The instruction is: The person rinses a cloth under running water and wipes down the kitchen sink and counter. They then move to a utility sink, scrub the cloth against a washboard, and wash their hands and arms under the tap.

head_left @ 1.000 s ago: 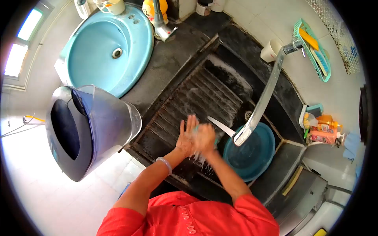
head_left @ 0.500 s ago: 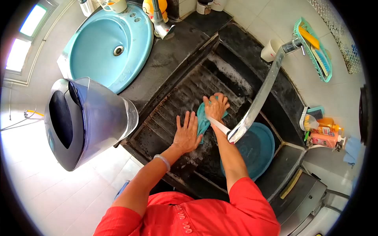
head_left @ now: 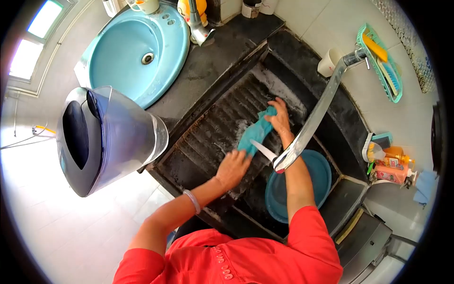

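Observation:
A wet teal cloth [head_left: 257,132] is stretched between my two hands over the ribbed black washboard slab [head_left: 208,128] of the sink. My left hand [head_left: 233,168] is closed on the cloth's near end, its fingers slightly blurred. At the far end, my right hand [head_left: 280,117] grips the cloth with thumb and fingers. Water runs from the long metal tap [head_left: 312,120] between my forearms, falling close to the cloth's near half. Whitish suds or wet streaks show on the ribs.
A blue-teal basin [head_left: 318,184] sits under my right forearm. On the left are a clear-and-purple water container [head_left: 127,142] and a turquoise washbasin [head_left: 120,49]. Soap bottles [head_left: 392,170] stand on the right ledge. A white cup [head_left: 328,62] and a brush rack [head_left: 396,90] are near the wall.
My hands were pressed flat on the bunched cloth. Now they grip its ends; the right moved outward and away, the left turned inward, and the cloth is lengthened between them.

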A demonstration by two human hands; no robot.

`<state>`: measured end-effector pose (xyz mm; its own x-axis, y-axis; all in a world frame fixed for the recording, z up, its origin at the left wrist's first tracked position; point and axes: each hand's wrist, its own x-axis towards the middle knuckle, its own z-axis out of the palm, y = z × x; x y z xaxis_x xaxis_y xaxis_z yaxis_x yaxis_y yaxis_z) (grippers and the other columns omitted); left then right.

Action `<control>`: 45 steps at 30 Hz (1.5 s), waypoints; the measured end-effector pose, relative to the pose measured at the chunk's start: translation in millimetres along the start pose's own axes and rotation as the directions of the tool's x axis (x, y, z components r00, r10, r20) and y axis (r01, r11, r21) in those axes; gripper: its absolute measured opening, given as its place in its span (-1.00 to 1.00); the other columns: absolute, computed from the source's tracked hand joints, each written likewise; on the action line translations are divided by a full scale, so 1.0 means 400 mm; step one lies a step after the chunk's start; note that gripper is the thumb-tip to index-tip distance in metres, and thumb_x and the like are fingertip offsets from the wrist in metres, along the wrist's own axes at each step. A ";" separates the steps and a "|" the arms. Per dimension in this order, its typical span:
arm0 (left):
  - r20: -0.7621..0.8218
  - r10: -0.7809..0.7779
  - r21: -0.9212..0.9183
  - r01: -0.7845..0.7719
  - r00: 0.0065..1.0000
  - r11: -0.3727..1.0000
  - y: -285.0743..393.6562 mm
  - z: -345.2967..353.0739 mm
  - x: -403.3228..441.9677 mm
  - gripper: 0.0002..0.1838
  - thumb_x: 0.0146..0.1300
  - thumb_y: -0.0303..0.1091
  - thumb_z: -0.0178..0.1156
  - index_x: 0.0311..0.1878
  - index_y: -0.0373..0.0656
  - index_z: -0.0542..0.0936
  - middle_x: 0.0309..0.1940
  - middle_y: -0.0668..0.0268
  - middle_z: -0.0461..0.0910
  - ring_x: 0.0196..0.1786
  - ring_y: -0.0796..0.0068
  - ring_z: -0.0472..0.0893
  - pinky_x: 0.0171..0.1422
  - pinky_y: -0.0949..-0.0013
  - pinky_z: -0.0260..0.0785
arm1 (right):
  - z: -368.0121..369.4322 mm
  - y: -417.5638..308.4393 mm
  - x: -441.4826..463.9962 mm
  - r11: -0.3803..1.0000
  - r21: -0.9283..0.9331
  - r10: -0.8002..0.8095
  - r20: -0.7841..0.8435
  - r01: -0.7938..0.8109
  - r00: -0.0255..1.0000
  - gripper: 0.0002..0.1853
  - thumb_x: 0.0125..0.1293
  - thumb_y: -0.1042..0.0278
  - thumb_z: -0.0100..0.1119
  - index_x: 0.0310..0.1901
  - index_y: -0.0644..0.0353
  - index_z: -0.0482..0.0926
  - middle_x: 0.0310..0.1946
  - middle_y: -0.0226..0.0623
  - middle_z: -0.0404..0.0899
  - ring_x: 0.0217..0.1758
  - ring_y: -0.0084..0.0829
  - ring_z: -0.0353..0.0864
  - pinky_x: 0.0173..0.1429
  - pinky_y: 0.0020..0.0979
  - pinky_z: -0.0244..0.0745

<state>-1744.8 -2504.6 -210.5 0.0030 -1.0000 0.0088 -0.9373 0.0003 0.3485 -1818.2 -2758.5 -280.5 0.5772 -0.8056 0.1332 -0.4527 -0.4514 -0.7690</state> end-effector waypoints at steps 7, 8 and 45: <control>0.028 -0.273 0.200 0.262 0.962 0.944 -0.050 0.076 0.045 -0.15 0.19 0.00 0.08 0.40 -0.32 0.02 0.41 -0.08 -0.04 0.47 -0.09 -0.11 0.45 -0.07 -0.18 | 0.069 -0.153 -0.396 0.973 0.116 -0.200 0.006 0.198 0.980 -0.80 0.14 0.31 0.17 -0.39 0.29 0.45 -0.16 0.06 0.50 -0.07 0.07 0.44 0.08 -0.08 0.29; 0.041 -0.246 0.356 0.216 0.968 0.909 -0.056 0.104 0.040 -0.15 0.21 0.02 0.02 0.41 -0.32 -0.01 0.42 -0.08 -0.05 0.49 -0.08 -0.16 0.47 -0.04 -0.23 | 0.167 -0.050 -0.437 0.963 0.147 -0.231 0.009 0.227 0.973 -0.83 0.12 0.34 0.16 -0.45 0.26 0.44 -0.26 0.05 0.50 -0.12 0.04 0.46 0.03 -0.11 0.32; 0.312 -0.179 0.098 0.156 0.933 0.983 -0.062 0.011 0.050 -0.20 0.33 0.09 -0.22 0.39 -0.42 0.02 0.45 -0.06 -0.13 0.51 0.03 -0.18 0.49 -0.04 -0.31 | 0.110 -0.167 -0.092 0.892 -0.441 0.090 -0.054 -0.104 0.995 -0.77 0.14 0.25 0.18 -0.44 0.28 0.52 -0.41 -0.07 0.47 -0.32 -0.04 0.44 -0.26 -0.14 0.33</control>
<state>-1722.9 -2524.4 -223.4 0.0618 -0.9359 -0.3468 -0.9551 -0.1564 0.2517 -1779.5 -2681.8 -261.5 0.4969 -0.8623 0.0973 -0.7633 -0.4876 -0.4238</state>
